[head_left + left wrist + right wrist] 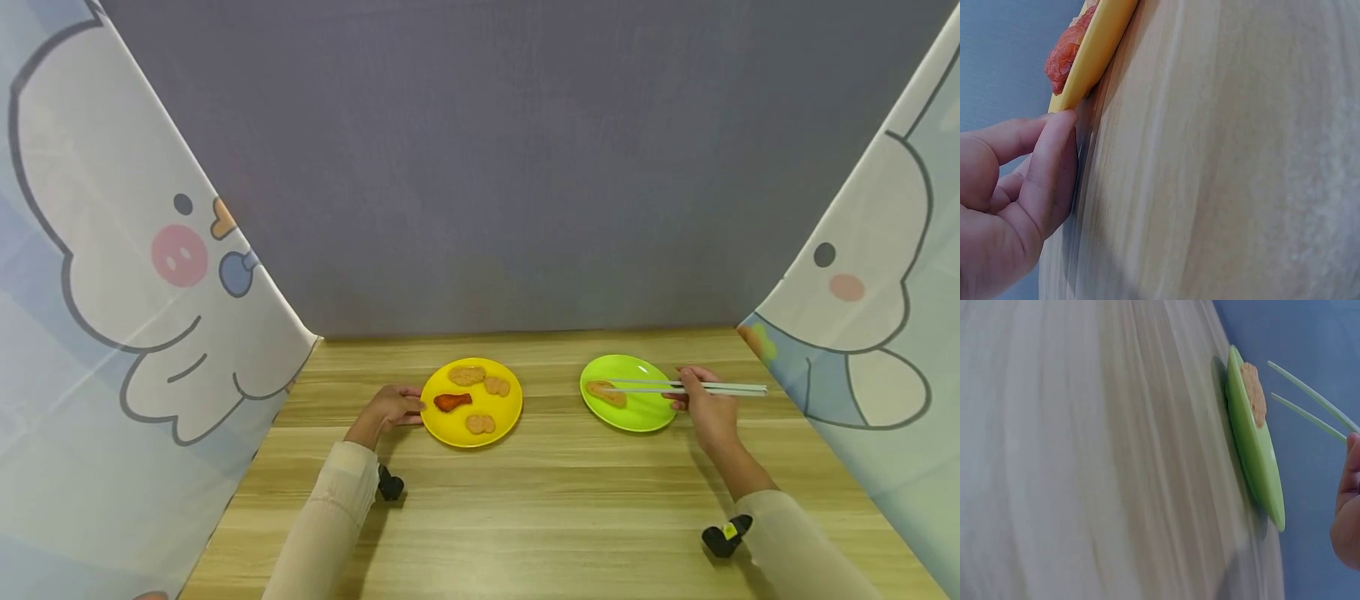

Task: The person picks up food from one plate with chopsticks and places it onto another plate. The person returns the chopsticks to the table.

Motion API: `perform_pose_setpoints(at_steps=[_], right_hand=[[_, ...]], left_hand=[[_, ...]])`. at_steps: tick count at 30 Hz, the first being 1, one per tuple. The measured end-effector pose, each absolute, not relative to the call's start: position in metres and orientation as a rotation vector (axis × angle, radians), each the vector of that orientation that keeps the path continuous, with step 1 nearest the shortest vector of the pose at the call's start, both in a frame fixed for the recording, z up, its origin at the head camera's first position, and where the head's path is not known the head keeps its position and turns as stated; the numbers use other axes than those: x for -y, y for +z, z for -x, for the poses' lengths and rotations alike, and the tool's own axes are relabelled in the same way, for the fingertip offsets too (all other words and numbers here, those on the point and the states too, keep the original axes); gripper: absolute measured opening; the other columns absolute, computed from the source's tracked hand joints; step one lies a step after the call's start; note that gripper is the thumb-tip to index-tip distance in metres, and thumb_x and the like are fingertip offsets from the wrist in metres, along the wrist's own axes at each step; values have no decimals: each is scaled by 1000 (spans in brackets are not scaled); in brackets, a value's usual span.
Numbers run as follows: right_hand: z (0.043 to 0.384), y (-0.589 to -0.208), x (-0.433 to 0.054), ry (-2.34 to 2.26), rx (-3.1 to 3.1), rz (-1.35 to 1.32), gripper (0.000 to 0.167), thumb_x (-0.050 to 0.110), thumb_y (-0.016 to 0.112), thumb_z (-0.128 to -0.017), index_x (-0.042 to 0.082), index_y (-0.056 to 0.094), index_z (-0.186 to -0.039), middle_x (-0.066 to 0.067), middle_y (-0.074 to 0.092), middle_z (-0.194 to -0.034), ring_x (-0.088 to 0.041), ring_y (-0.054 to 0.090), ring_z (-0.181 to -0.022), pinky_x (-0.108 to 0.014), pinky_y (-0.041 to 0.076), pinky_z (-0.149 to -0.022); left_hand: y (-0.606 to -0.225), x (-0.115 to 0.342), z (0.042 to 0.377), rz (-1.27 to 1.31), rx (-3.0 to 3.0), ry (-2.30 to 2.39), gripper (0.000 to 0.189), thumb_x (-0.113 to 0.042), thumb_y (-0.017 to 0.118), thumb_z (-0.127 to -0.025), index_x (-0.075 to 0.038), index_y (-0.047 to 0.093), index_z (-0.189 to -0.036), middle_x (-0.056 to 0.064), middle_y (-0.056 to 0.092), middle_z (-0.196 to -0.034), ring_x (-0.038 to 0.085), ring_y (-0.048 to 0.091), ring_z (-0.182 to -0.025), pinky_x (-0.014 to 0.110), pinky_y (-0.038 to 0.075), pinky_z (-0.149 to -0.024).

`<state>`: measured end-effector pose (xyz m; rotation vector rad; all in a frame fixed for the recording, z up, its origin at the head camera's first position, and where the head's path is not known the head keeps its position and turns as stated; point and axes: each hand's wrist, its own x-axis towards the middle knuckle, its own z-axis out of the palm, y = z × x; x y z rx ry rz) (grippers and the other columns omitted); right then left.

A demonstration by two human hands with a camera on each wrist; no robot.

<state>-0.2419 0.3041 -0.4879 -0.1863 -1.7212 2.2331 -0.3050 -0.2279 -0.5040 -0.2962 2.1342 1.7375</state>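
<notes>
My left hand [393,406] pinches the left rim of a yellow plate [498,412] between thumb and fingers. On that plate lie a reddish-brown chicken drumstick [452,402] and three tan breaded pieces, one a larger oval [467,376]. My right hand [708,410] holds a pair of pale chopsticks [738,388] over a lime green plate [648,408]. One long tan breaded piece [1254,394] sits toward the left side of the green plate. In the right wrist view the chopstick tips are spread apart, with a gap between them and the breaded piece.
Both plates stand on a wood-grain table [525,517], with bare tabletop between them. A grey panel [525,167] rises along the back edge. Cartoon-printed cloths [112,250] wall the left and right sides. A small black device [390,483] is on each wrist.
</notes>
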Motion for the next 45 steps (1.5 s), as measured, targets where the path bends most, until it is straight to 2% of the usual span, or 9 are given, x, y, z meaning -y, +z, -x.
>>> perform_pose_setpoints(at_steps=[10,18,29,31,38,45], right_hand=[[250,-479,-276,2226,1868,25,23,12,55,-105,23,74,-97,8,73,-81,-9,74,-65,-20,60,-52],[259,-487,-251,2208,1943,-4,14,20,60,-103,21,73,-98,2,71,-86,-12,74,-66,-21,59,-51],[264,-494,-216,2205,2024,-133,13,23,61,-104,24,73,-100,3,74,-80,-9,73,-64,-17,58,-49],[264,-494,-210,2200,2040,-148,13,23,61,-104,21,74,-102,4,73,-80,-11,74,-65,-18,58,-49],[266,-494,-192,2244,2013,-187,21,17,61,-103,-1,70,-112,2,69,-84,-15,73,-63,-20,57,-48],[268,-494,-174,2202,2093,-149,27,16,62,-103,-6,67,-118,-4,69,-89,-13,72,-64,-21,58,-50]], left_hand=[[-503,226,306,287,-2153,1741,42,7,66,-93,11,56,-134,13,71,-106,14,71,-78,30,66,-76],[-506,227,306,286,-2151,1755,41,9,65,-92,11,57,-133,12,72,-104,14,71,-77,29,66,-73],[-505,225,305,293,-2162,1743,42,10,66,-92,11,57,-132,15,72,-107,15,71,-78,30,66,-74],[-505,225,305,286,-2161,1746,42,10,66,-91,12,57,-132,15,72,-106,15,71,-78,31,67,-74],[-505,224,305,286,-2154,1742,42,10,66,-91,12,57,-132,15,72,-107,15,71,-79,31,67,-74],[-507,225,306,296,-2156,1746,42,10,66,-91,11,57,-133,15,72,-107,15,71,-79,30,66,-74]])
